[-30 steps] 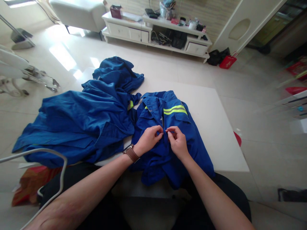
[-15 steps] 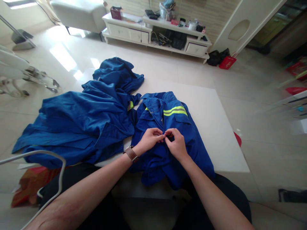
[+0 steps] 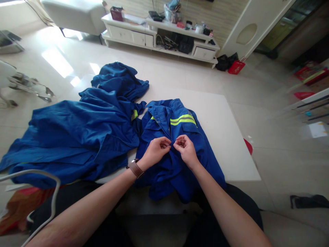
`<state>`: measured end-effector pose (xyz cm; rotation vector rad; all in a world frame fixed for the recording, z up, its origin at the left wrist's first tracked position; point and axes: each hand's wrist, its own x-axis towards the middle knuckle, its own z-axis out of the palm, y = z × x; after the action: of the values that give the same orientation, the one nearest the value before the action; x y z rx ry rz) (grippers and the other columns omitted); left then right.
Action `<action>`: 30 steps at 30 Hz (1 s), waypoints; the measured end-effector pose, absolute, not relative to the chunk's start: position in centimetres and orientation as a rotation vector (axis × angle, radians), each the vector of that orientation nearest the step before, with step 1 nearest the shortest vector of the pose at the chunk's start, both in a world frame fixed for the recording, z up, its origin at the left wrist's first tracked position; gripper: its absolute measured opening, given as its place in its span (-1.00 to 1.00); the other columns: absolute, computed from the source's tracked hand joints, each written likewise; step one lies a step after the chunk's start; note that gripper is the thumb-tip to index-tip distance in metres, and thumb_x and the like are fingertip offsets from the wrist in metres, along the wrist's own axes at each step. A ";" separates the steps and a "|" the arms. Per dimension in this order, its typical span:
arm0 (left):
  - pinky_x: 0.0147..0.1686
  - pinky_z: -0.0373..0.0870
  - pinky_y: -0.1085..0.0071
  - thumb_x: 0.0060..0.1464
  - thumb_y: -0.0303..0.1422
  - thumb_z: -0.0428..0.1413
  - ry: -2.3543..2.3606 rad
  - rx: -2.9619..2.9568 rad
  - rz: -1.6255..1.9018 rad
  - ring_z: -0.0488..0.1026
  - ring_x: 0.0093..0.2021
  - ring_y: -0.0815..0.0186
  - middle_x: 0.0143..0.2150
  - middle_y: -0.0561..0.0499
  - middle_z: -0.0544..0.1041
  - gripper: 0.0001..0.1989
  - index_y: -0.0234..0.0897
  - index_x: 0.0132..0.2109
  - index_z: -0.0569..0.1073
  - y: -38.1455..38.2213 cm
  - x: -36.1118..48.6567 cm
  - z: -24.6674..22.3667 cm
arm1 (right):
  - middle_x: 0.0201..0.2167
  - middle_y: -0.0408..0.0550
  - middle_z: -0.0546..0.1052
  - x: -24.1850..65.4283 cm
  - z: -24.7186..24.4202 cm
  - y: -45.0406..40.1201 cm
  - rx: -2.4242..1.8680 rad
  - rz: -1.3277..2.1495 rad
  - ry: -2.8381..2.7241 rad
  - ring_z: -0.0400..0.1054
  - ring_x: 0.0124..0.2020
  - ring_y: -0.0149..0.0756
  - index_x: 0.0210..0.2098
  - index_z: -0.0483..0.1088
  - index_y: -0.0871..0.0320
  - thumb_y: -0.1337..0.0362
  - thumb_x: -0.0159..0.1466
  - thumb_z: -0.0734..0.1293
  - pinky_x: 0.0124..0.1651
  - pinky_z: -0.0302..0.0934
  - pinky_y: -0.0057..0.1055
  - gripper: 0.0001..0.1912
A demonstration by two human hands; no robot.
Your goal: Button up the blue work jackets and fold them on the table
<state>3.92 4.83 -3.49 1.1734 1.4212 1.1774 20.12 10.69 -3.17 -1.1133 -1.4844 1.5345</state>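
I am curling left fingers (image 3: 165, 139) and right fingers (image 3: 181, 137) nearly closed at the front of the blue jacket (image 3: 203, 151), cloth grip unclear. It is overhanging the near counter (image 3: 221, 127) edge; its weight is risking a slip.

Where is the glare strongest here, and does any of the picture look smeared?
In the head view, glare is strongest on the floor at upper left; in the head view, the red things at far right look smeared, while the left hand and right hand look clearer; also in the head view, it is dark below the white table's near edge.
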 end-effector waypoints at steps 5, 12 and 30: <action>-0.39 0.46 0.47 0.02 -0.36 0.24 1.320 1.024 1.139 0.54 -0.46 0.34 -0.46 0.06 0.57 -0.81 -0.30 -0.19 0.49 5.1 4.1 -4.4 | -0.43 -0.21 0.48 19.9 -3.0 10.4 -1.133 1.675 -1.151 0.36 -0.38 -0.38 -0.32 0.30 0.08 0.19 -0.06 0.55 -0.24 0.29 -0.43 -0.59; -0.42 0.42 0.49 -0.02 -0.44 0.18 1.410 1.116 0.994 0.56 -0.47 0.32 -0.47 0.05 0.58 -0.87 -0.28 -0.25 0.49 4.9 3.9 -4.2 | -0.50 -0.21 0.47 20.2 -4.1 10.8 -1.349 1.702 -1.286 0.40 -0.47 -0.31 -0.36 0.33 0.11 0.17 -0.11 0.52 -0.33 0.35 -0.36 -0.61; -0.46 0.31 0.49 0.10 -0.31 0.20 1.619 1.455 0.917 0.46 -0.45 0.35 -0.37 0.01 0.59 -0.87 -0.26 -0.25 0.59 4.0 3.0 -1.0 | -0.37 -0.08 0.52 20.3 0.9 12.2 -1.072 1.236 -1.717 0.43 -0.32 -0.26 -0.28 0.43 0.12 0.06 0.31 0.32 -0.22 0.35 -0.34 -0.76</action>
<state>2.99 4.04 -0.99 1.4546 1.6192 0.9172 20.34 12.16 0.95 -1.0722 -1.7175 1.2361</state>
